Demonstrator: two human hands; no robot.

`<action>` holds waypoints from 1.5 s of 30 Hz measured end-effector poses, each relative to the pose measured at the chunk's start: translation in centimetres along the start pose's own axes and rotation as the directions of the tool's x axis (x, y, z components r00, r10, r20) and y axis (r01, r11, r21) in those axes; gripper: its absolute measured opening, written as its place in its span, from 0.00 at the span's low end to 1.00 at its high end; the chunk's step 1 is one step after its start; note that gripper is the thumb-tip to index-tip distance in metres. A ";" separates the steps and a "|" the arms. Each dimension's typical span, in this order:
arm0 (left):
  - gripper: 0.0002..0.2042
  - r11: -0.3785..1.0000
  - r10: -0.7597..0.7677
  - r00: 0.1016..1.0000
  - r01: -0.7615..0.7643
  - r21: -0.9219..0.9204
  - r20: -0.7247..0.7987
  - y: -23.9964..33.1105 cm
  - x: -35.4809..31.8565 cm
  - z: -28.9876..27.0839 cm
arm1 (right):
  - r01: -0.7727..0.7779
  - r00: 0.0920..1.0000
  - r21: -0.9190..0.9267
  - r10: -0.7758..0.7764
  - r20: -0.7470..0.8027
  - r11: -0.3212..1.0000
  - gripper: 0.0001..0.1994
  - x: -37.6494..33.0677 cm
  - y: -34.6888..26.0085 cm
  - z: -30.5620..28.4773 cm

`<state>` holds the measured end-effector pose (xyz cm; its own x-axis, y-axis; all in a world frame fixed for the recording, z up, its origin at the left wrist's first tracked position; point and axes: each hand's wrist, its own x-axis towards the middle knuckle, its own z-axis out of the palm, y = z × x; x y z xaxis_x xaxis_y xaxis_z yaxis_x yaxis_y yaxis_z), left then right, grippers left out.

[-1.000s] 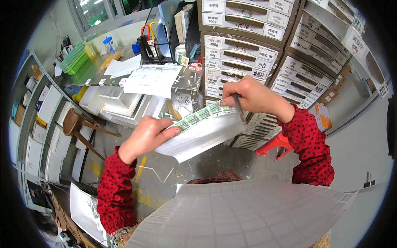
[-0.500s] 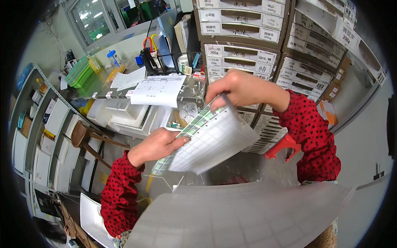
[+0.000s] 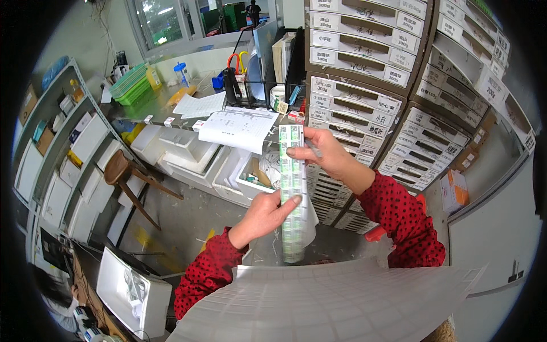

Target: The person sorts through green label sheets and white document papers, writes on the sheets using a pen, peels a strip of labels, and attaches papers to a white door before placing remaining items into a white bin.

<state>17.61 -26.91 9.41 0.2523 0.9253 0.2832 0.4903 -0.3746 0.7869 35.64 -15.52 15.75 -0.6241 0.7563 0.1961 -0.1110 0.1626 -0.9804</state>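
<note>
A folded sheet of green-and-white labels hangs upright in front of me, its printed strip facing me and its pale backing behind. My left hand is closed on its left side, thumb lying across the strip. My right hand grips the upper part, thumb over the labels and fingers behind. A thin grey piece shows by the right hand; I cannot tell what it is. Close below, a large pale sheet with a faint grid spans the lower view and covers part of both sleeves.
Papers lie on the counter near scissors and green baskets. Stacked labelled drawers rise at the right. A wooden stool stands left, beside shelving. A person is at the lower left, near a white foam box.
The label sheet has turned from slanted to upright, with its printed strip now facing me. My left hand has moved right; the right hand is lower. The view has shifted.
</note>
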 end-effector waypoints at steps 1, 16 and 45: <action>0.16 1.000 0.026 1.000 -0.026 -0.007 0.004 -0.1 0.1 0.1 | 0.003 1.000 -0.008 -0.003 0.012 1.000 0.18 -0.2 -0.8 -0.3; 0.06 0.925 0.305 0.949 -0.316 -0.211 -0.082 3.5 4.3 -6.5 | -0.063 0.908 -0.278 0.170 0.382 0.959 0.18 -1.4 -7.9 -1.3; 0.06 0.875 0.137 0.991 -0.115 -0.470 0.013 6.7 4.2 -6.4 | 0.719 0.693 -0.663 -0.290 0.661 0.209 0.06 -1.8 -10.9 0.3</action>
<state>16.58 -25.14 19.34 0.3280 0.8645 0.3808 0.0086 -0.4058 0.9139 37.70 -18.85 26.08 -0.9111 0.0583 0.4081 0.0405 0.9978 -0.0521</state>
